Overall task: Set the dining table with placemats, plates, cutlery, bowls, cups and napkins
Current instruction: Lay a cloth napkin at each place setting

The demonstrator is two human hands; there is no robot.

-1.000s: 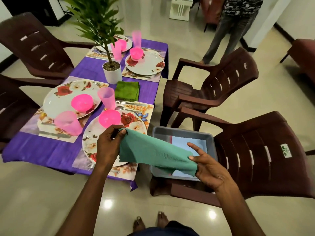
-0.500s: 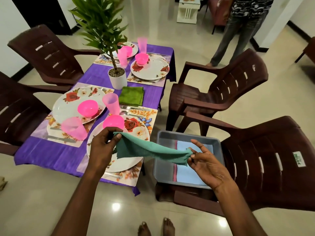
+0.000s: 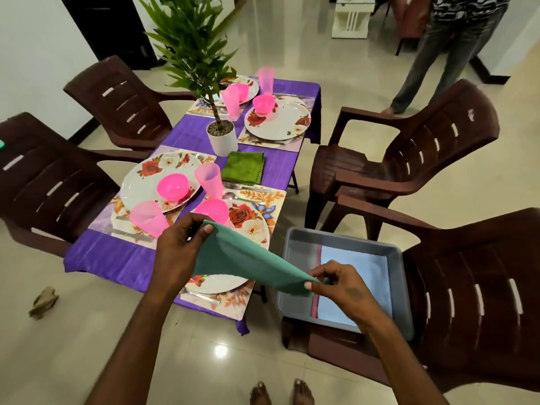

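Left hand (image 3: 178, 249) raised, pinching; right hand (image 3: 340, 283) lower, pinching.

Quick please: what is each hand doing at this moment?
Left hand: pinches one end of the teal napkin.
Right hand: pinches the napkin's other end.

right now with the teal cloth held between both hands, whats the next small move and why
Probably bring the two pinched corners together to fold the teal cloth napkin. The left hand and right hand each pinch a corner, the cloth hangs spread between them, and the folded green cloth napkin on the purple tablecloth suggests folding first.
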